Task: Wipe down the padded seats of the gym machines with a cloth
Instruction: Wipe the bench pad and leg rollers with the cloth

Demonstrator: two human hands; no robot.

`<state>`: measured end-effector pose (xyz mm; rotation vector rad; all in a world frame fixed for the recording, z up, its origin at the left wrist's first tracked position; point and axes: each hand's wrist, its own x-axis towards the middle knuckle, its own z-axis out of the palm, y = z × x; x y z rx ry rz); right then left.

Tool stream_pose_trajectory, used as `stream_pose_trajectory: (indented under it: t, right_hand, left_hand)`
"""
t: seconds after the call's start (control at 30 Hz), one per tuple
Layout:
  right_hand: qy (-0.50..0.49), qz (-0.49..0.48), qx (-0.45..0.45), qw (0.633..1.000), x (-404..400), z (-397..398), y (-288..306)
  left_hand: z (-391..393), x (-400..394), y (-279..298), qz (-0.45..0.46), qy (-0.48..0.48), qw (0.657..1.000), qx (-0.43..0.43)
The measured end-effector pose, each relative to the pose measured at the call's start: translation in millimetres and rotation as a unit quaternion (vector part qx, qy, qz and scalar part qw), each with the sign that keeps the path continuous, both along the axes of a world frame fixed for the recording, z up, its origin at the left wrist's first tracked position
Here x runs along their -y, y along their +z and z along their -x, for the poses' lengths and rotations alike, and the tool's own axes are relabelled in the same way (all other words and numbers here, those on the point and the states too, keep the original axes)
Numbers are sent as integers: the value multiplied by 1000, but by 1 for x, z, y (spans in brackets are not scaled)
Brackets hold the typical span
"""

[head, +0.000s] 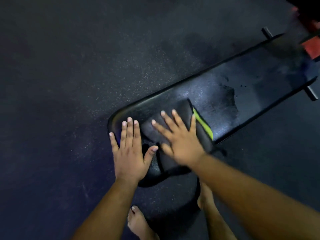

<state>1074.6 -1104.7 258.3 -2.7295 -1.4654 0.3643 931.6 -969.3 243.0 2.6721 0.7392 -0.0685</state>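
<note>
A long black padded bench seat (pixel 251 80) runs from the lower middle toward the upper right, with a worn, torn patch near its middle. A folded dark cloth (pixel 174 110) with a yellow-green edge lies on the near end of the pad. My right hand (pixel 178 141) presses flat on the cloth with fingers spread. My left hand (pixel 129 151) rests flat on the bare near end of the pad, fingers straight, thumb out toward the cloth.
Dark speckled rubber flooring (pixel 78 75) surrounds the bench. Short black pegs (pixel 267 32) stick out at the bench's far end, beside a blurred red part (pixel 311 47). My bare feet (pixel 140 224) stand below the near end, by the bench's curved black base.
</note>
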Motion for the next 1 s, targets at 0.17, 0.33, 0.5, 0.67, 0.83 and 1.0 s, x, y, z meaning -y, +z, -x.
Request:
stream_pose_trajectory:
  t: [0.17, 0.33, 0.5, 0.67, 0.83, 1.0]
  right_hand:
    - [-100, 17, -9, 995, -88, -69, -4]
    - [-15, 20, -25, 999, 34, 44, 18]
    - [0, 12, -7, 1000, -46, 0, 0]
    - [-32, -7, -3, 999, -92, 2, -2]
    - [96, 1, -26, 995, -24, 65, 14]
    - [10, 18, -28, 999, -143, 10, 6]
  left_hand:
    - [-3, 1, -3, 2, 14, 1000, -2]
    - [-1, 0, 2, 9, 19, 1000, -8]
    - [-1, 0, -4, 33, 37, 997, 57]
    - [13, 0, -9, 124, 111, 977, 133]
    - [46, 11, 6, 235, 187, 934, 193]
    - [56, 1, 5, 238, 209, 932, 174]
